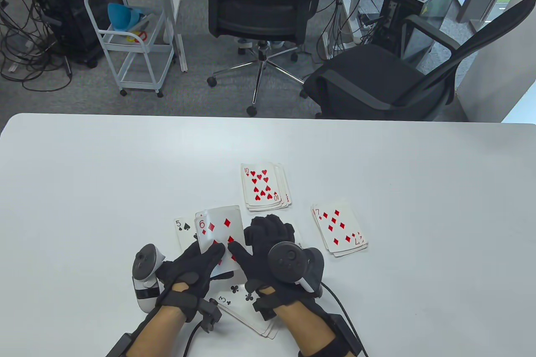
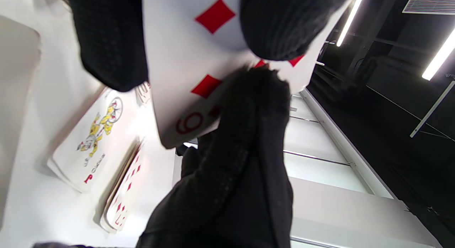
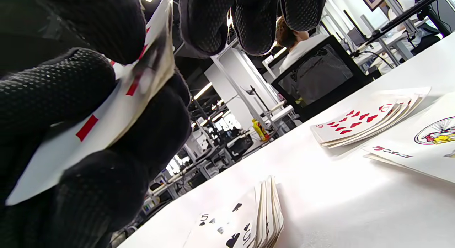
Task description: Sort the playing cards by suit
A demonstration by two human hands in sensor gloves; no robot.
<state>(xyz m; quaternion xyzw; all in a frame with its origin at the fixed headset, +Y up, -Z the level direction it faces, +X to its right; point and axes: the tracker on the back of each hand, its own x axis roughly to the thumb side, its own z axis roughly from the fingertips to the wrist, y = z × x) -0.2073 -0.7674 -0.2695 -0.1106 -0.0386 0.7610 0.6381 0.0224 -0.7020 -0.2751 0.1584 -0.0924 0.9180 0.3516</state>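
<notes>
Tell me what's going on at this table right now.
A person is sorting cards by suit. The left hand holds a small stack topped by the six of diamonds, and the right hand pinches that card. On the table lie piles topped by the ten of hearts, seven of diamonds, five of spades and three of clubs.

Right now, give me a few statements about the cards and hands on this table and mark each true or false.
1. The top card held up is the six of diamonds. True.
2. The heart pile shows a ten on top. True.
3. The diamond pile lies left of the hands. False: it lies to their right.
4. The club pile sits at the table's far edge. False: it lies near, under the wrists.
5. The spade pile shows a five. True.
</notes>
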